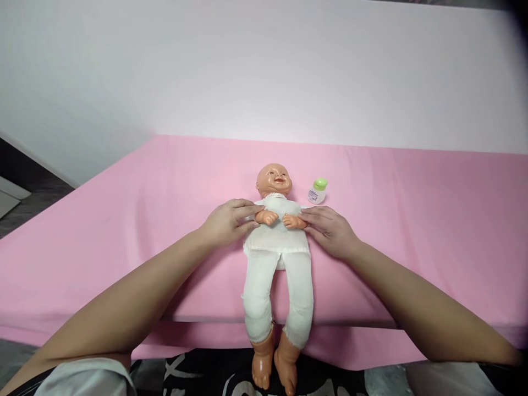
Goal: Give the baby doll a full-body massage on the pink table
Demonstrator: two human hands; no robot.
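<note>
A baby doll (277, 242) in a white top and white trousers lies on its back, its head away from me and its feet hanging past the near edge. With my left hand (229, 221) I grip the doll's arm on the left side, fingers and thumb around the forearm. My right hand (330, 231) closes in the same way on the doll's other arm. Both small doll hands rest over its belly. Just beyond my right hand, a small clear bottle (317, 192) with a green cap stands beside the doll's head.
A pink cloth (433, 220) covers the table, hanging over its front edge close to my body. Behind the table rises a white wall (289, 71). Dark floor (37, 192) and a pale object (10, 195) show at the far left.
</note>
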